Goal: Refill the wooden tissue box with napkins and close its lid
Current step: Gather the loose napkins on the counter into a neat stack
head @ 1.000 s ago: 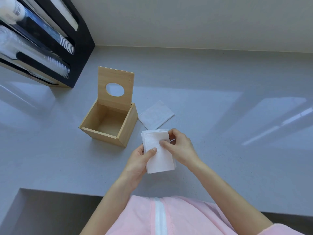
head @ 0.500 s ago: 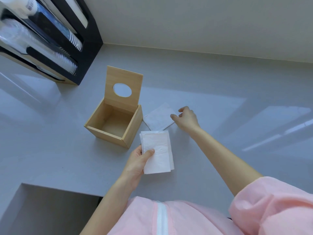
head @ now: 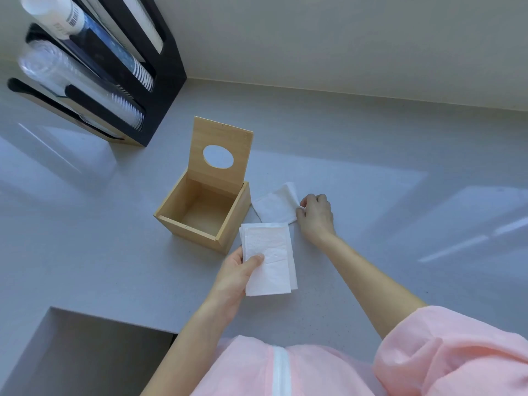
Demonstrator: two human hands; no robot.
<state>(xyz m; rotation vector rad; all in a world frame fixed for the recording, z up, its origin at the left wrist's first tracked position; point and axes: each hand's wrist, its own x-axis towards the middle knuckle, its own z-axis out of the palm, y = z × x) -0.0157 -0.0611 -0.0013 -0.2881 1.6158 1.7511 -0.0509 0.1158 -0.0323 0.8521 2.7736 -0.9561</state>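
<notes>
Pinching the near right edge of the loose napkin [head: 275, 206] between thumb and fingertips, the right hand [head: 315, 214] is curled almost closed, and that edge is lifted and curling off the worktop [head: 371, 195]. The rest of the napkin lies flat on the worktop, just beside the right wall of the wooden tissue box [head: 204, 212].

The left hand [head: 235, 277] holds a napkin stack [head: 268, 258] in a partly closed grip: the thumb presses on the top sheet near its left edge, and the fingers are hidden beneath. The stack sits near the front right corner of the box; whether it touches the corner cannot be told.

Handling judgement: the napkins are light, soft and limp. A single sheet will sag and fold if taken by one corner, so grip along an edge. The stack may fan or shift, so hold it across its thickness, as the left hand does.

The box stands open and looks empty, its bare wooden floor visible. Its lid [head: 220, 155], with an oval opening, stands upright at the far wall. A black cup dispenser [head: 160, 81] stands well apart at the far left.
</notes>
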